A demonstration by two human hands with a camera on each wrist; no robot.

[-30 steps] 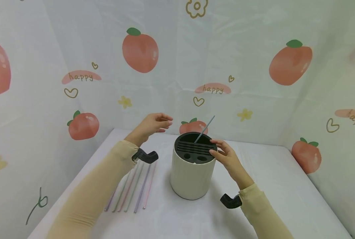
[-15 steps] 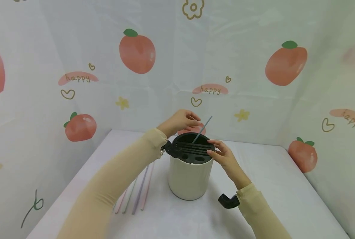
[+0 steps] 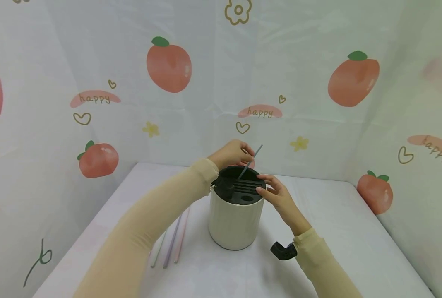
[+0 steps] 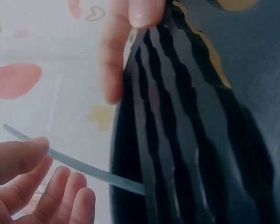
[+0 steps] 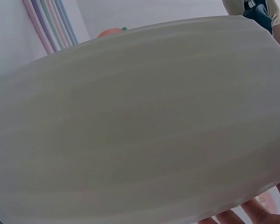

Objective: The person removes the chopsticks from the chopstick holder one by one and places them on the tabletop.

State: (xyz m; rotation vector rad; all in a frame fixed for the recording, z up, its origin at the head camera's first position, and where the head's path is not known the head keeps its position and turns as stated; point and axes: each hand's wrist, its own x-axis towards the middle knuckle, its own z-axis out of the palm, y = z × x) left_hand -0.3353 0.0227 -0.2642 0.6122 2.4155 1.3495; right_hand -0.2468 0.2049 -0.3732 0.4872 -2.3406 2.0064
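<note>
A cream cylindrical knife block (image 3: 236, 223) stands upright on the table, topped by a black slotted lid (image 3: 245, 198) with a large opening at the back. A thin pale blue straw (image 4: 91, 171) leans out of that opening, its lower end hidden inside. My left hand (image 3: 234, 154) reaches over the block and pinches the straw near its upper end between thumb and index finger, the other fingers loosely bent. My right hand (image 3: 280, 198) holds the block at its right rim, thumb and fingers spread over the edge; in the right wrist view the fingers (image 5: 259, 212) show past the wall.
Several pastel straws (image 3: 172, 244) lie side by side on the white-covered table (image 3: 340, 236), left of the block and partly hidden by the left sleeve (image 3: 146, 223). A fruit-printed cloth (image 3: 213, 74) hangs behind and at both sides.
My left hand has swung right from beside the block to the straw and taken hold of it. The right hand stays at the rim. The left sleeve covers more of the lying straws.
</note>
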